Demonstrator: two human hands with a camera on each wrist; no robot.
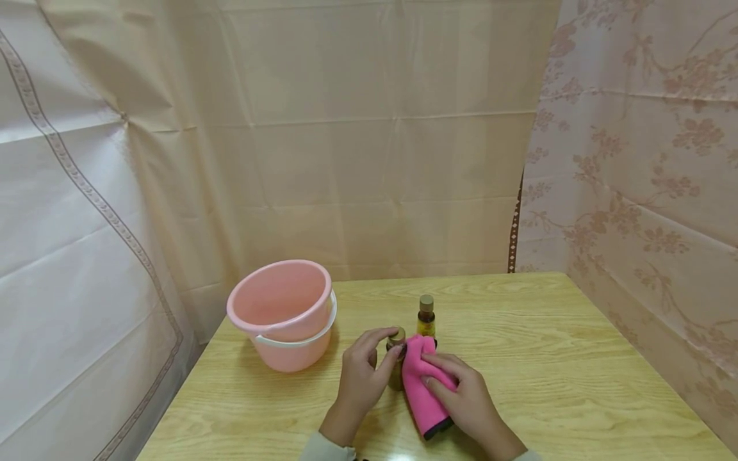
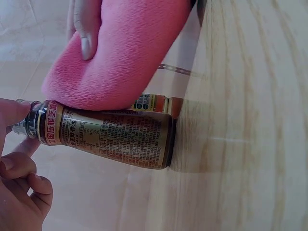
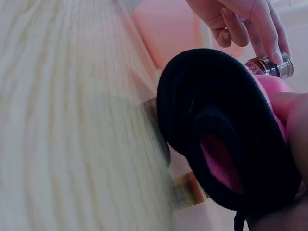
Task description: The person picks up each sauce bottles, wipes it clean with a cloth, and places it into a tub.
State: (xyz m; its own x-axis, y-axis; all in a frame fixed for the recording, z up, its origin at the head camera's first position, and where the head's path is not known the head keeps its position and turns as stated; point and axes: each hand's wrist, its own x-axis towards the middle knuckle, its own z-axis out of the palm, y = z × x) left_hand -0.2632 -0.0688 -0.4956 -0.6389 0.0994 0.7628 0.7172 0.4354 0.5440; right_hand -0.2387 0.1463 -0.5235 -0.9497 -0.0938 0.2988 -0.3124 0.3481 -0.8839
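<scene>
A small sesame oil bottle (image 2: 120,137) with a printed label and gold-coloured cap stands upright on the table (image 1: 277,416). My left hand (image 1: 360,371) pinches it at the cap and neck between thumb and fingers. In my right hand (image 1: 469,400) is a folded pink cloth (image 1: 423,394) with black edging, gripped between thumb and fingers. The cloth lies against the bottle's side and hides part of its label in the left wrist view. The right wrist view shows the black edge (image 3: 211,67) curling open, with the left hand at the cap (image 3: 285,66) beyond.
A second dark bottle (image 1: 426,317) with a gold cap and yellow label stands behind the cloth. To the left is a pink bucket (image 1: 291,355) with a white handle. Curtains (image 1: 369,160) hang behind the table and on both sides.
</scene>
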